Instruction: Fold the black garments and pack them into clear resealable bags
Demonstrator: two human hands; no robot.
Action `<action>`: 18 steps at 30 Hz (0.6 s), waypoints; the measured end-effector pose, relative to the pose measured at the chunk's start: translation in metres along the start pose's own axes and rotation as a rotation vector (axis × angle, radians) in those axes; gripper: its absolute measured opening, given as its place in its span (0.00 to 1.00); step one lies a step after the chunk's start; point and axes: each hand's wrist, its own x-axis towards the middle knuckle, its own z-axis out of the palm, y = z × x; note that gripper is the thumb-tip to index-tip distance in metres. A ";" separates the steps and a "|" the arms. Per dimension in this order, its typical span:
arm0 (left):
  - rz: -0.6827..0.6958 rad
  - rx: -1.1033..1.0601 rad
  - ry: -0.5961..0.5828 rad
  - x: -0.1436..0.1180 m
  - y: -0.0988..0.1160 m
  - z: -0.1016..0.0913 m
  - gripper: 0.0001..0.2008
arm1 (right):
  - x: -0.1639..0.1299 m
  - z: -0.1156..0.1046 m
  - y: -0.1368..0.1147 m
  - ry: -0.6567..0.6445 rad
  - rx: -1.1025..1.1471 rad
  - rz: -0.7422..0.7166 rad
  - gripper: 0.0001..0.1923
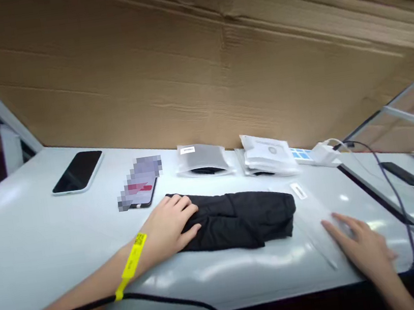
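1. your left hand (171,227): fingers part-spread, laid over the left end of the folded black cloth (243,219); no closed grip seen.
2. your right hand (364,246): blurred, thumb and forefinger parted, nothing seen held. it's at the right side of a clear plastic sleeve (315,227); can't tell if touching.
3. cloth lies lengthwise across the counter (29,231), sleeve by its right end.
4. risk: uneven pressure or a one-ended lift from your left could loosen the folds. thin film could crease or slip if pinched off-centre.
5. black cord (169,298) crosses your left forearm; a wide swing might drag it over the cloth.
6. farther out: two packets (203,159) (268,154) behind the cloth, a phone (148,191) near your left fingers, easily nudged.
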 end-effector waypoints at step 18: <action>-0.001 0.008 0.003 0.000 0.001 0.000 0.10 | 0.006 -0.003 0.009 0.001 0.026 0.086 0.38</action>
